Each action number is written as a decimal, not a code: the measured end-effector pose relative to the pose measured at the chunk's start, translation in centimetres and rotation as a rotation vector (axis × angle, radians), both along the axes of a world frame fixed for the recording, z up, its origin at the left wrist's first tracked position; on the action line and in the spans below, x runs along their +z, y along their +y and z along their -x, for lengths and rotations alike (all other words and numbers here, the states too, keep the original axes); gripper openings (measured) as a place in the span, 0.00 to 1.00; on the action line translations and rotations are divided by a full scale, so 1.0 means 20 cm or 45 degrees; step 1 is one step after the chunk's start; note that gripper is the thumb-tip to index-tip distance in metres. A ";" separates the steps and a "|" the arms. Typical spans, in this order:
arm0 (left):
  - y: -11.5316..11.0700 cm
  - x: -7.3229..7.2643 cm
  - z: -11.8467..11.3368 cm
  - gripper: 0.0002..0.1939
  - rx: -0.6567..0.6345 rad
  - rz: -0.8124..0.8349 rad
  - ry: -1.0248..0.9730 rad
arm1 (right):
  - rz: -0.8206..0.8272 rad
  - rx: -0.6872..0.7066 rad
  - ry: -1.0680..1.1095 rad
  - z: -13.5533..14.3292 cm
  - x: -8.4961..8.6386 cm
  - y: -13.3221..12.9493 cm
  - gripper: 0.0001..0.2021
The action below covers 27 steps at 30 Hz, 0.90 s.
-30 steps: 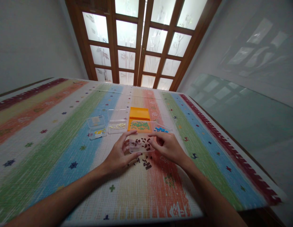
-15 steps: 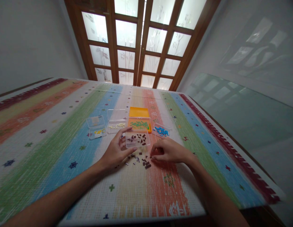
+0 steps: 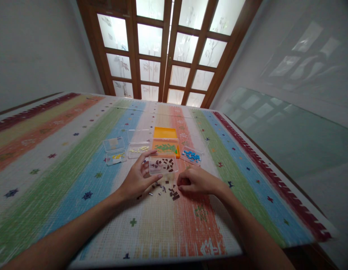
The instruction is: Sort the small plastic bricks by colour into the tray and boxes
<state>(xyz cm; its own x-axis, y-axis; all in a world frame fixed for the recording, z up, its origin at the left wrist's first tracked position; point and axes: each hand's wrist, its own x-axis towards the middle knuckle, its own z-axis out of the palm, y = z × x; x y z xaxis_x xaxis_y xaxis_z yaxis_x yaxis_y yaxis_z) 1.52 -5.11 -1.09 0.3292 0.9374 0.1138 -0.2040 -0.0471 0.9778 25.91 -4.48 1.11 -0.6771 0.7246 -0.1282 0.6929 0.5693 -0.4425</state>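
My left hand [image 3: 137,176] grips the left side of a clear plastic box [image 3: 175,170], thumb at its near edge and fingers at its far edge. Several small dark brown toy bricks [image 3: 170,161] lie inside. On the cloth just below the box are more loose brown bricks [image 3: 175,195] and a few greyish pieces [image 3: 163,189]. My right hand [image 3: 194,180] rests at the right of these loose pieces, its fingertips pinched together. Whatever is between those fingertips is hidden or too small to make out.
Behind my hands stand an open orange box [image 3: 165,132] with green pieces, a clear box [image 3: 129,153] with cream pieces, another [image 3: 106,159] with yellow ones, and one [image 3: 201,161] with blue ones. A striped cloth [image 3: 112,232] covers the table.
My right hand has shifted very slightly left, still pinched beside the loose brown bricks. My left hand and the clear box have stayed nearly in place.
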 end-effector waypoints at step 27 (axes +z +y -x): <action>-0.05 -0.03 -0.04 0.33 -0.119 -0.098 0.067 | -0.374 -0.152 0.457 0.03 0.03 -0.01 0.08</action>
